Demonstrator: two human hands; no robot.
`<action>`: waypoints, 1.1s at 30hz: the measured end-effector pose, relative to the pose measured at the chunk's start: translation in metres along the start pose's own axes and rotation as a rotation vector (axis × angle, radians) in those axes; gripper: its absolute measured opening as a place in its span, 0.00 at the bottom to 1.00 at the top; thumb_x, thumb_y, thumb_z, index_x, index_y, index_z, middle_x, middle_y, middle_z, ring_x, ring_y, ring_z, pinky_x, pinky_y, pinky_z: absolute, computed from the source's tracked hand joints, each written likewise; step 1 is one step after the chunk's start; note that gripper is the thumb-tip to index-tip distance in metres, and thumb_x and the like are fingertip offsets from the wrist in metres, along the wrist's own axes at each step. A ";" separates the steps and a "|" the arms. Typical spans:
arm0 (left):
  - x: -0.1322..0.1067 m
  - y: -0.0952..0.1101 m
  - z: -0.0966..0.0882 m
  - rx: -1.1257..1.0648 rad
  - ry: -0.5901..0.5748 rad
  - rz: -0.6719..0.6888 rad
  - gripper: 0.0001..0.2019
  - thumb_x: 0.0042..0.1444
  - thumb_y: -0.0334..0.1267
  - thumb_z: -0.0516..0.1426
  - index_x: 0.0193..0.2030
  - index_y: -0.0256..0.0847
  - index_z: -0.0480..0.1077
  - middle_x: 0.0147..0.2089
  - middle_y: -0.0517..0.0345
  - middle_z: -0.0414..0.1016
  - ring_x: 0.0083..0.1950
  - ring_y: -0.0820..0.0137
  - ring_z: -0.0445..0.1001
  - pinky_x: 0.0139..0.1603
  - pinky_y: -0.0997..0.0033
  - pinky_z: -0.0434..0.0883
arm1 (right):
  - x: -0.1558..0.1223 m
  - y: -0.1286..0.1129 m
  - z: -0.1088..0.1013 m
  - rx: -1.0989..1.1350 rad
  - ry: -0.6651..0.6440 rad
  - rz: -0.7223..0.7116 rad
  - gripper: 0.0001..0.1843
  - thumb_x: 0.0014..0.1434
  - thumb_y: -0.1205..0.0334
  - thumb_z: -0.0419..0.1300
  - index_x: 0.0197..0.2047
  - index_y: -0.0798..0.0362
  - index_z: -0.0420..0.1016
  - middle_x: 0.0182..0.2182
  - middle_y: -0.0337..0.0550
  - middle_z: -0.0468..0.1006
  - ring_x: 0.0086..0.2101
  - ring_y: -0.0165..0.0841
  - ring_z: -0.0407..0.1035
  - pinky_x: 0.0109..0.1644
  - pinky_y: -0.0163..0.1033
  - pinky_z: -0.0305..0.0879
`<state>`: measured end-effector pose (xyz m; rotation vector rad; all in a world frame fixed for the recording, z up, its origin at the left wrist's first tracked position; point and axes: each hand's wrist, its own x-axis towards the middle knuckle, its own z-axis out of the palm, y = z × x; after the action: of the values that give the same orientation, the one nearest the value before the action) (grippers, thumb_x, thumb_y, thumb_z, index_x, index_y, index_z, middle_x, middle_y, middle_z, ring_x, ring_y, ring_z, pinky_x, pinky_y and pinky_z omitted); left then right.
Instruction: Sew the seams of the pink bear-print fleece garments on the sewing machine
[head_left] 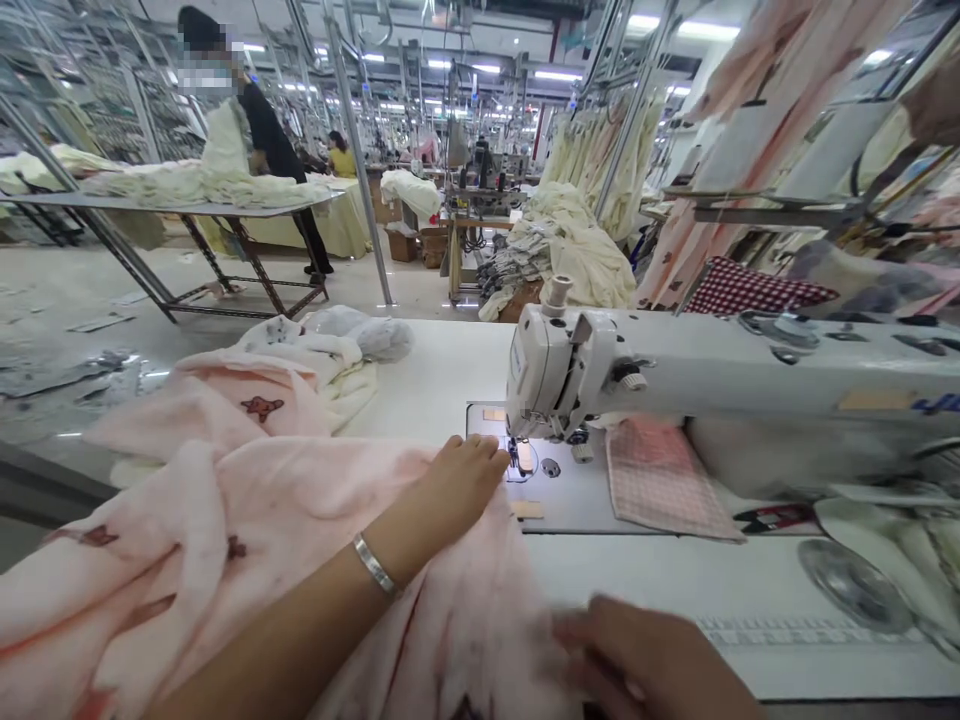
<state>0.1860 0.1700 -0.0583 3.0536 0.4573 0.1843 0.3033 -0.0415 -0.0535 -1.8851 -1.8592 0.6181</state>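
Note:
Pink plush fabric point(300, 500) with brown star-like figures spreads over the left of the sewing table and hangs down toward me. My left hand point(465, 485), with a silver bracelet at the wrist, has its fingers curled onto the fabric's edge, just left of the presser foot point(517, 455). The white sewing machine point(705, 365) stands with its needle area lit, and no cloth shows under the foot. My right hand point(637, 650) is at the lower right beside the fabric's near edge. Motion blurs its fingers, so its grip is unclear.
A pink checked cloth point(667, 480) lies under the machine arm, beside red-handled snips point(776, 517). A round metal dish point(855, 585) sits at the right. Cream cloth point(352, 360) is bunched at the table's far left. Beyond, a person point(270, 130) stands at a cloth-covered table point(225, 208).

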 end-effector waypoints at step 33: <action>-0.008 -0.016 0.006 -0.182 0.021 0.096 0.17 0.62 0.41 0.48 0.56 0.42 0.60 0.62 0.44 0.58 0.66 0.54 0.51 0.64 0.43 0.46 | 0.084 0.046 0.005 -0.395 0.171 -0.392 0.11 0.65 0.62 0.48 0.45 0.53 0.70 0.27 0.41 0.70 0.27 0.34 0.61 0.30 0.38 0.51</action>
<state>0.1746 0.1828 -0.0666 2.8985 0.2775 0.2472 0.3388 0.0416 -0.0858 -1.6489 -2.2666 -0.0418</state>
